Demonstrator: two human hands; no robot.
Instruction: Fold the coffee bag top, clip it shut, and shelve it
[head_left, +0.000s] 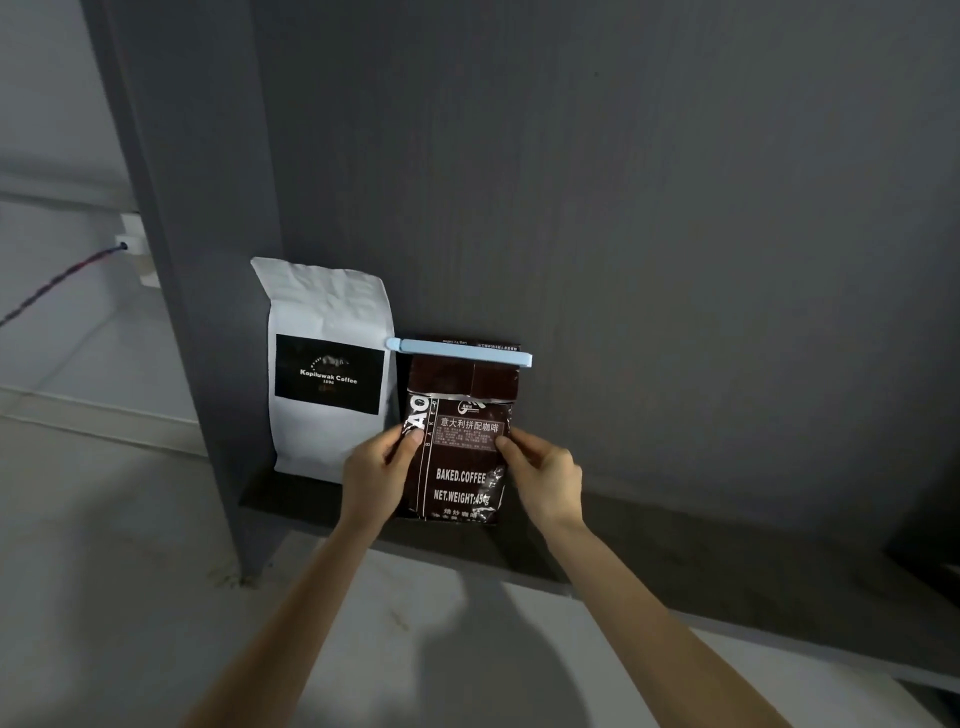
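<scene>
Brown coffee bag (460, 441) upright on shelf (291, 499), fingers of left hand (376, 470) and right hand (545, 475) pinching its sides

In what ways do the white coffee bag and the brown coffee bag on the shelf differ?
The white coffee bag is taller; the brown coffee bag is shorter.
The brown bag's folded top carries a light blue clip; the white bag has no clip.
The left hand and right hand grip the brown bag's sides; the white bag stands untouched.
Both stand upright on the dark shelf.
</scene>
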